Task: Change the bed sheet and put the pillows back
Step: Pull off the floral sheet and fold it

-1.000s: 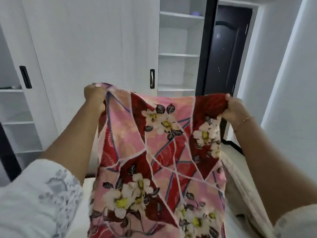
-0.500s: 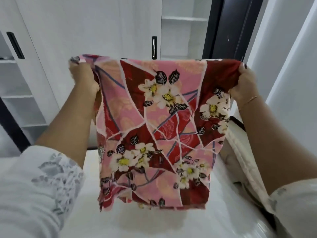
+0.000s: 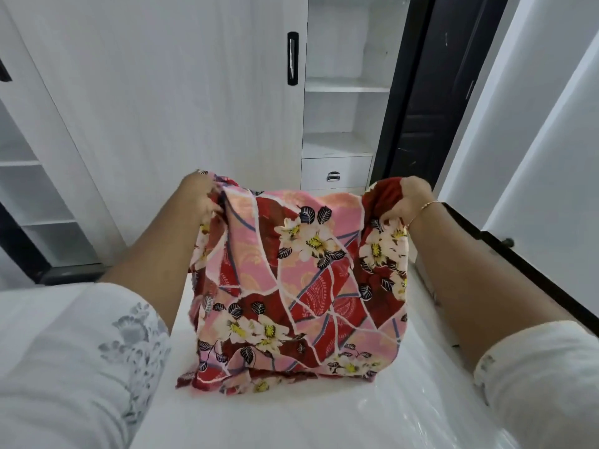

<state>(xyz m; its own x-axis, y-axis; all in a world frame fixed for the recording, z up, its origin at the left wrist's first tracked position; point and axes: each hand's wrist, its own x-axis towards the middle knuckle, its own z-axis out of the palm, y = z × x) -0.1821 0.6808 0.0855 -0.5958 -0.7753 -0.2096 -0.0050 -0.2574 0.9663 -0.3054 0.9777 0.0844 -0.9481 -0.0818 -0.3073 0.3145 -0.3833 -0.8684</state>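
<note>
A folded red and pink floral bed sheet [image 3: 291, 286] hangs between my hands, its lower edge touching the white plastic-wrapped mattress [image 3: 405, 416]. My left hand [image 3: 197, 196] grips the sheet's top left corner. My right hand [image 3: 411, 199], with a thin bracelet at the wrist, grips the top right corner. Both arms reach forward over the mattress. No pillows are in view.
A white wardrobe [image 3: 162, 108] with a black handle stands straight ahead, with open shelves [image 3: 343, 89] and a small drawer [image 3: 335, 171] to its right. A dark door [image 3: 431, 92] lies beyond. A white wall [image 3: 534, 140] runs along the bed's right side.
Both hands have come down with the sheet, from held up high to low over the mattress. The sheet's bottom edge now rests on the mattress.
</note>
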